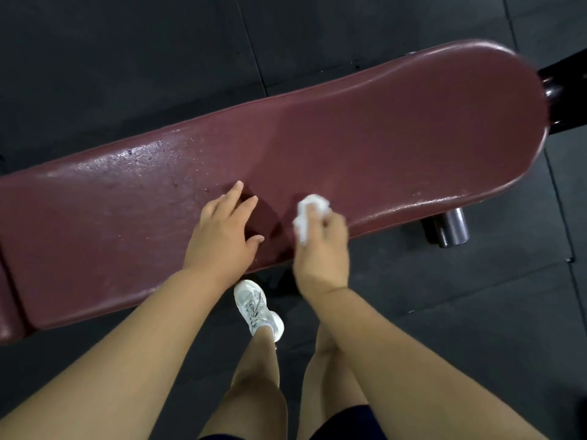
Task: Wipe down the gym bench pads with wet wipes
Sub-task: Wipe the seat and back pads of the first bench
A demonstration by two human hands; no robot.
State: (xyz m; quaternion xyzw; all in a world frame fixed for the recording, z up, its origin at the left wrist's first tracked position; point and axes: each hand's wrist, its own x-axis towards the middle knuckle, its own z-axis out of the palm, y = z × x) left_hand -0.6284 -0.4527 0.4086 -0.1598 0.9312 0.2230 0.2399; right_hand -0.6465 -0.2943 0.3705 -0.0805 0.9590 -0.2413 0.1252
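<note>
White crumpled wet wipe [307, 219] was gripped by curled fingers of right hand [320, 249], pressed on maroon bench pad [397, 131] by near edge. Left hand [222, 233] was laid flat on pad just left, fingers straight. Wet sheen was seen at pad's left. White shoe [258, 309] was set on dark floor [127, 58].

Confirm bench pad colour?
Dark maroon bench pad, with a wet sheen towards its left part. It shows in the head view, the only one.
</note>
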